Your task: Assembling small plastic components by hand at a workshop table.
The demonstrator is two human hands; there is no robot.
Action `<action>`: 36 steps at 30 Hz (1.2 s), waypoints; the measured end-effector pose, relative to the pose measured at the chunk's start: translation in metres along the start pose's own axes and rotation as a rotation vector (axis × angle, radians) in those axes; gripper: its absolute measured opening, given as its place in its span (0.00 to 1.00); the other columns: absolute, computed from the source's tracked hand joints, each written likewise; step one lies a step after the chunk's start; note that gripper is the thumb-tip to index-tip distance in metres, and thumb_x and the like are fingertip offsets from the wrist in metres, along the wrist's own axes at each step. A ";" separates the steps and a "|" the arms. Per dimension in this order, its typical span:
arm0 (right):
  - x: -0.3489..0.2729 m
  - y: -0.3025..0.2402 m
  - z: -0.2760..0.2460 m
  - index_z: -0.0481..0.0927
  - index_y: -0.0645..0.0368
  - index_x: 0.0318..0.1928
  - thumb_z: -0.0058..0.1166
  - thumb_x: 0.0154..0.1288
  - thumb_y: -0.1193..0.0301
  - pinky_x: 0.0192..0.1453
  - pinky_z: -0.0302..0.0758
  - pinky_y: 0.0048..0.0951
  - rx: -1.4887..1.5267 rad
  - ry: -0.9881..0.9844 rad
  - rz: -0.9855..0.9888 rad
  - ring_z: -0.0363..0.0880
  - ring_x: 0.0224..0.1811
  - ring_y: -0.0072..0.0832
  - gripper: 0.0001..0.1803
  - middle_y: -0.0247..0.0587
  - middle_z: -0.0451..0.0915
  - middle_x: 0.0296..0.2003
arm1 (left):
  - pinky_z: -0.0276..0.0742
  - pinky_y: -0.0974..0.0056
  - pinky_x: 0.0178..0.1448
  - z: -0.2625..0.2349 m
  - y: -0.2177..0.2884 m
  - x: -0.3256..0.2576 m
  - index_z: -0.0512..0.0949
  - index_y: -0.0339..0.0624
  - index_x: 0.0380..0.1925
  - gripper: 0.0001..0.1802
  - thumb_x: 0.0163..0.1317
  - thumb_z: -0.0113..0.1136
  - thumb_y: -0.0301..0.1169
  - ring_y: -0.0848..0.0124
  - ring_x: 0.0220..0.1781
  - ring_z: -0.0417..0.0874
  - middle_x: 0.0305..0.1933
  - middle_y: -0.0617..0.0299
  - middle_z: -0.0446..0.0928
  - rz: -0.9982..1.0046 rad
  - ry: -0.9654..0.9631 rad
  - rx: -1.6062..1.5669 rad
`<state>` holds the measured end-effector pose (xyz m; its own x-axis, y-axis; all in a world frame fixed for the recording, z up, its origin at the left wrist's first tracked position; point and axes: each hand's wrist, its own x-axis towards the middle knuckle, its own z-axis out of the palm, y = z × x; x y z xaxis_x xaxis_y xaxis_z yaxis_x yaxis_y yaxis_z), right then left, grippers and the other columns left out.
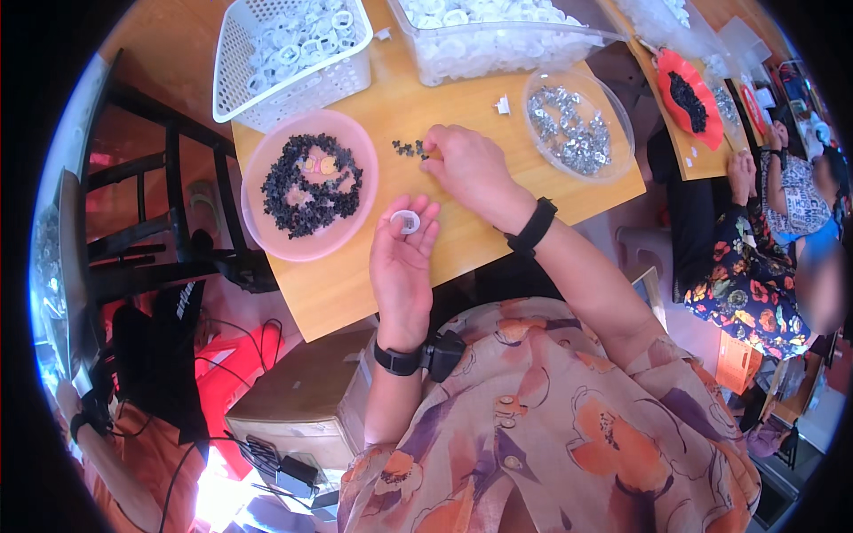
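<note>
In my left hand (pixel 402 275), palm up over the table's near part, a small round white plastic part (pixel 405 222) rests between thumb and fingers. My right hand (pixel 475 173) reaches down to the tabletop, its thumb and forefinger closed around a small black part (pixel 423 157) at the edge of a little group of loose black parts (pixel 403 147). To the left stands a pink round bowl (pixel 253 218) with many small black parts (pixel 302 213) and a few yellowish pieces inside.
At the back are a white perforated basket (pixel 293 105) and a clear bin (pixel 498 64), both full of white parts. A clear round tub (pixel 629 133) holds shiny metal parts. One white part (pixel 503 105) lies alone. Other people sit at far right and lower left; a black metal frame (pixel 169 178) stands left.
</note>
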<state>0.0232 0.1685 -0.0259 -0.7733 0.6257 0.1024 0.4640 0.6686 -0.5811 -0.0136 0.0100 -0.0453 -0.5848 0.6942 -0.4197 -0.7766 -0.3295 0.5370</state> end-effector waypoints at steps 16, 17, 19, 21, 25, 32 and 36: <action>-0.020 0.011 -0.003 0.75 0.63 0.35 0.53 0.63 0.71 0.35 0.75 0.44 -0.025 -0.098 -0.171 0.80 0.31 0.49 0.07 0.52 0.79 0.25 | 0.71 0.75 0.35 0.012 0.007 0.014 0.78 0.36 0.44 0.13 0.67 0.55 0.33 0.81 0.30 0.74 0.32 0.65 0.75 0.265 0.078 0.685; -0.019 0.012 -0.003 0.74 0.63 0.35 0.53 0.63 0.71 0.34 0.75 0.44 -0.028 -0.106 -0.178 0.80 0.31 0.49 0.07 0.52 0.79 0.25 | 0.70 0.75 0.34 0.012 0.006 0.014 0.78 0.36 0.44 0.13 0.67 0.55 0.33 0.81 0.29 0.74 0.31 0.66 0.75 0.273 0.088 0.747; -0.018 0.014 -0.002 0.74 0.63 0.35 0.54 0.63 0.70 0.34 0.75 0.44 -0.026 -0.113 -0.185 0.80 0.30 0.49 0.08 0.52 0.79 0.25 | 0.69 0.76 0.32 0.014 0.006 0.016 0.78 0.36 0.44 0.13 0.67 0.56 0.34 0.82 0.27 0.73 0.30 0.67 0.75 0.280 0.099 0.814; -0.018 0.016 0.001 0.73 0.63 0.34 0.53 0.63 0.71 0.32 0.75 0.45 -0.006 -0.106 -0.146 0.79 0.29 0.50 0.07 0.52 0.79 0.24 | 0.67 0.76 0.28 0.021 0.003 0.019 0.79 0.37 0.43 0.11 0.66 0.57 0.33 0.83 0.26 0.71 0.30 0.67 0.74 0.314 0.106 0.897; -0.024 0.012 -0.005 0.73 0.62 0.34 0.53 0.62 0.71 0.31 0.74 0.45 0.165 -0.046 -0.166 0.79 0.29 0.49 0.07 0.51 0.79 0.24 | 0.65 0.76 0.26 0.026 0.005 0.026 0.79 0.37 0.41 0.11 0.66 0.57 0.33 0.83 0.25 0.71 0.28 0.67 0.74 0.336 0.124 0.979; -0.031 0.007 -0.017 0.73 0.62 0.35 0.52 0.65 0.72 0.31 0.73 0.43 0.254 -0.058 -0.212 0.79 0.30 0.48 0.05 0.50 0.79 0.27 | 0.66 0.76 0.28 0.027 0.006 0.031 0.79 0.38 0.35 0.08 0.65 0.58 0.32 0.81 0.23 0.72 0.23 0.68 0.74 0.202 0.087 0.689; -0.033 0.007 -0.018 0.74 0.62 0.36 0.53 0.64 0.74 0.31 0.73 0.41 0.367 0.002 -0.237 0.79 0.29 0.47 0.05 0.49 0.79 0.27 | 0.65 0.75 0.27 0.032 0.000 0.029 0.78 0.37 0.31 0.08 0.65 0.58 0.31 0.81 0.22 0.71 0.23 0.68 0.74 0.234 0.148 0.599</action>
<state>0.0597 0.1593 -0.0191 -0.8389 0.4734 0.2686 0.0894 0.6067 -0.7899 -0.0229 0.0506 -0.0340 -0.7817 0.5381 -0.3154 -0.3851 -0.0187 0.9227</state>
